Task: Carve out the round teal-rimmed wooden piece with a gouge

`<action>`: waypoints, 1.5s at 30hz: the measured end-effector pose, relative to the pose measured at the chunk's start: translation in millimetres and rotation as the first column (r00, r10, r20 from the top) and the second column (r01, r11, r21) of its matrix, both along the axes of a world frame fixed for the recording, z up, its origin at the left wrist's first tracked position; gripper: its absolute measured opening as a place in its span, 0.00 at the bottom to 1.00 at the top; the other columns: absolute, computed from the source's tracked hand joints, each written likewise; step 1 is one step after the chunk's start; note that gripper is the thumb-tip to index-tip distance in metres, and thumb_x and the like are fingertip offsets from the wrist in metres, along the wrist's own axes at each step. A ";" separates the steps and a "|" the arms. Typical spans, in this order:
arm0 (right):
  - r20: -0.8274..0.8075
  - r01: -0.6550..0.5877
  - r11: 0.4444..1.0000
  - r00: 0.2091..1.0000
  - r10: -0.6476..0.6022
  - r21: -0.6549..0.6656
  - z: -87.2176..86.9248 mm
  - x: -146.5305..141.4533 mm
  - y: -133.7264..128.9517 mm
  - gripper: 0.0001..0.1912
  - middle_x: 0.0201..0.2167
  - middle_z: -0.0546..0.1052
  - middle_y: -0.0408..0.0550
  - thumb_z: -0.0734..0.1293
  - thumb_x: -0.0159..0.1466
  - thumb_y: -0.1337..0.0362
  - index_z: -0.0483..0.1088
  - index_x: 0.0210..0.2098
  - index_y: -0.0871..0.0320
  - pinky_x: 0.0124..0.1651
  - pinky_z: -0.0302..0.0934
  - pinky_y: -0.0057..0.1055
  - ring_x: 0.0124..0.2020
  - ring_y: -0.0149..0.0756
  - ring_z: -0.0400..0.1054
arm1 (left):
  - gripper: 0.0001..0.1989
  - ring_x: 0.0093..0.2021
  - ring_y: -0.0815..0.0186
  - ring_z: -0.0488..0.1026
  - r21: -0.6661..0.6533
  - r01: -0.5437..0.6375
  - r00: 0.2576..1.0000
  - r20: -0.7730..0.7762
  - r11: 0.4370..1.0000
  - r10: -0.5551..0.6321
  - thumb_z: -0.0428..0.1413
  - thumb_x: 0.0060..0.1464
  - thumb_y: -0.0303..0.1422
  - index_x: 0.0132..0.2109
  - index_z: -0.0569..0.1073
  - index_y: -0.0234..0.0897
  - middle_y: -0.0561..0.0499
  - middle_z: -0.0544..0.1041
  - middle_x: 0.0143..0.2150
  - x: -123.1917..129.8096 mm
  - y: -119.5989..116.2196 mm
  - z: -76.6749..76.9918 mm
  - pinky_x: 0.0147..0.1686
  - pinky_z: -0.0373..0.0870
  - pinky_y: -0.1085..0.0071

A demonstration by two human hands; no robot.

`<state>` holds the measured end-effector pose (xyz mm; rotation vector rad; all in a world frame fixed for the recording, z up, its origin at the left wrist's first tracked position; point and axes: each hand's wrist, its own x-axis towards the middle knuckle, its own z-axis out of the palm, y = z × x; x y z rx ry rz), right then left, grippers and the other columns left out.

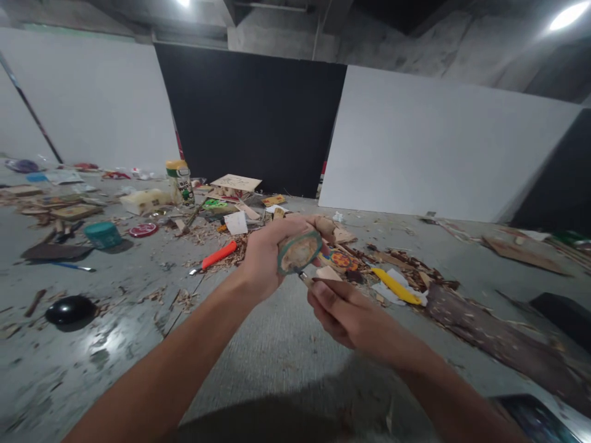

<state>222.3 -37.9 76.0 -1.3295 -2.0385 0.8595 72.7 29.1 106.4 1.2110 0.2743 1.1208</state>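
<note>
Raised over the floor, my left hand (265,255) is wrapped around a round piece with a green rim and a beige, rough-looking face (298,253). That face is turned toward me. My right hand (339,311) pinches a small tool with a metal neck (305,279). Its tip meets the lower edge of the round piece; the exact kind of tip is too small to make out. Behind the hands lies a disc with an orange and yellow pattern (344,260). An orange-red utility knife (219,255) rests left of my left hand, and a yellow knife (396,285) to the right.
Wood shavings and scraps litter the floor. At the left are a teal tub (102,234), a shiny black dome (70,311), a blue-handled brush (76,266) and a yellow-capped bottle (180,183). A long brown strip (498,338) lies right, near a dark phone-like slab (538,418).
</note>
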 end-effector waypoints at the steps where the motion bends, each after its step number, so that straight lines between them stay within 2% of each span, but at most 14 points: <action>1: 0.015 0.007 1.000 1.000 -0.007 0.025 2.2 1.5 -0.1 0.21 0.24 0.68 0.43 0.49 0.73 0.51 0.59 0.29 0.53 0.27 0.55 0.29 0.24 0.33 0.62 | 0.14 0.31 0.61 0.74 -0.004 0.006 1.000 0.024 1.000 -0.006 0.52 0.49 0.36 0.32 0.78 0.30 0.41 0.78 0.33 -0.5 -0.3 1.4 0.27 0.69 0.70; 4: 0.174 0.097 0.973 0.976 -0.135 0.210 9.0 2.8 -4.4 0.15 0.27 0.72 0.46 0.52 0.72 0.56 0.63 0.35 0.54 0.30 0.54 0.33 0.27 0.37 0.65 | 0.13 0.34 0.58 0.76 -0.043 0.001 0.997 0.078 0.999 0.003 0.52 0.49 0.36 0.33 0.77 0.30 0.41 0.78 0.33 -0.4 -0.3 3.4 0.29 0.73 0.67; 6: 0.246 0.120 0.956 0.951 -0.188 0.268 13.1 3.0 -8.9 0.13 0.31 0.76 0.50 0.52 0.72 0.59 0.65 0.40 0.56 0.32 0.54 0.35 0.30 0.41 0.68 | 0.13 0.37 0.54 0.78 -0.062 0.011 0.996 0.086 0.998 -0.005 0.52 0.49 0.36 0.33 0.77 0.30 0.39 0.78 0.34 0.2 -0.1 3.4 0.33 0.76 0.63; 10: 0.380 0.126 0.945 0.893 -0.241 0.302 18.9 7.1 -12.2 0.15 0.35 0.80 0.54 0.54 0.71 0.59 0.70 0.42 0.57 0.35 0.55 0.37 0.35 0.47 0.72 | 0.13 0.40 0.52 0.78 -0.089 0.023 0.995 0.099 0.996 -0.015 0.52 0.48 0.35 0.34 0.76 0.30 0.39 0.79 0.36 -1.4 0.8 3.7 0.36 0.77 0.59; 13: 0.437 0.117 0.939 0.862 -0.258 0.324 21.1 13.1 -9.3 0.17 0.35 0.81 0.54 0.55 0.71 0.57 0.74 0.42 0.55 0.35 0.56 0.38 0.36 0.48 0.73 | 0.13 0.40 0.50 0.78 -0.128 0.096 0.992 0.093 0.987 -0.085 0.52 0.46 0.35 0.34 0.76 0.30 0.39 0.78 0.35 -5.1 3.0 4.0 0.36 0.77 0.57; 18: 0.416 0.055 0.959 0.893 -0.171 0.277 19.8 21.2 -2.7 0.18 0.36 0.82 0.50 0.57 0.71 0.56 0.77 0.43 0.53 0.35 0.56 0.36 0.33 0.43 0.73 | 0.14 0.38 0.50 0.78 -0.188 0.227 0.974 0.068 0.955 -0.218 0.50 0.43 0.34 0.34 0.75 0.30 0.38 0.77 0.33 -7.2 4.8 2.5 0.36 0.77 0.57; 23: 0.490 0.052 0.937 0.842 -0.227 0.345 16.0 22.2 1.7 0.18 0.31 0.82 0.52 0.58 0.70 0.55 0.79 0.41 0.54 0.30 0.54 0.36 0.28 0.44 0.72 | 0.12 0.35 0.53 0.78 -0.180 0.133 0.989 -0.047 0.975 -0.143 0.49 0.43 0.33 0.31 0.75 0.31 0.41 0.76 0.30 -3.2 2.9 0.7 0.33 0.76 0.61; 25: 0.444 0.055 0.949 0.874 -0.196 0.311 14.9 19.7 2.1 0.18 0.31 0.82 0.51 0.58 0.70 0.56 0.78 0.42 0.55 0.30 0.56 0.35 0.27 0.42 0.72 | 0.12 0.34 0.55 0.78 -0.156 0.113 0.990 -0.067 0.981 -0.124 0.49 0.44 0.33 0.29 0.75 0.31 0.42 0.76 0.29 -2.8 2.2 1.0 0.32 0.75 0.63; 29: 0.224 0.043 0.976 0.970 -0.092 0.215 11.1 12.3 1.6 0.18 0.36 0.83 0.49 0.57 0.71 0.57 0.78 0.41 0.54 0.32 0.61 0.32 0.31 0.38 0.74 | 0.10 0.32 0.55 0.77 -0.123 0.103 0.994 -0.029 0.987 -0.108 0.52 0.43 0.34 0.29 0.74 0.31 0.42 0.76 0.29 -5.4 2.1 2.6 0.29 0.74 0.64; 32: 0.226 0.072 0.951 0.963 -0.144 0.302 8.3 10.6 1.6 0.16 0.36 0.83 0.50 0.59 0.70 0.59 0.78 0.43 0.55 0.33 0.62 0.32 0.32 0.40 0.75 | 0.10 0.31 0.57 0.77 -0.122 0.092 0.994 -0.039 0.988 -0.098 0.53 0.43 0.34 0.29 0.74 0.31 0.42 0.76 0.29 -6.9 1.9 3.1 0.32 0.75 0.64; 36: 0.314 0.044 0.928 0.934 -0.170 0.371 7.1 13.5 3.0 0.15 0.29 0.82 0.49 0.62 0.67 0.63 0.78 0.48 0.55 0.30 0.60 0.31 0.25 0.37 0.72 | 0.10 0.30 0.58 0.76 -0.151 0.105 0.985 -0.117 0.983 -0.123 0.52 0.43 0.33 0.29 0.74 0.30 0.41 0.77 0.30 -6.5 1.3 2.7 0.29 0.74 0.65; 41: 0.137 0.021 0.967 0.989 -0.058 0.254 1.7 7.0 4.9 0.18 0.24 0.77 0.46 0.57 0.70 0.60 0.77 0.38 0.59 0.24 0.56 0.27 0.22 0.32 0.66 | 0.10 0.31 0.57 0.76 -0.138 0.093 0.994 -0.045 0.986 -0.100 0.52 0.42 0.34 0.29 0.74 0.31 0.42 0.76 0.29 -6.9 2.0 4.0 0.30 0.74 0.65; 43: 0.090 0.026 0.977 0.995 -0.046 0.210 -0.4 4.3 5.5 0.19 0.22 0.75 0.45 0.56 0.71 0.59 0.76 0.38 0.60 0.23 0.54 0.28 0.21 0.32 0.64 | 0.10 0.31 0.57 0.76 -0.134 0.092 0.995 -0.012 0.987 -0.095 0.52 0.42 0.34 0.29 0.73 0.31 0.43 0.75 0.29 -7.2 1.9 5.0 0.30 0.74 0.64; 45: 0.101 0.031 0.976 0.993 -0.054 0.217 -0.5 5.1 6.1 0.17 0.25 0.77 0.47 0.57 0.70 0.59 0.76 0.40 0.59 0.26 0.56 0.29 0.23 0.33 0.66 | 0.10 0.32 0.56 0.76 -0.144 0.106 0.994 -0.002 0.984 -0.108 0.51 0.42 0.33 0.30 0.74 0.32 0.43 0.75 0.29 -6.7 1.3 5.2 0.30 0.74 0.64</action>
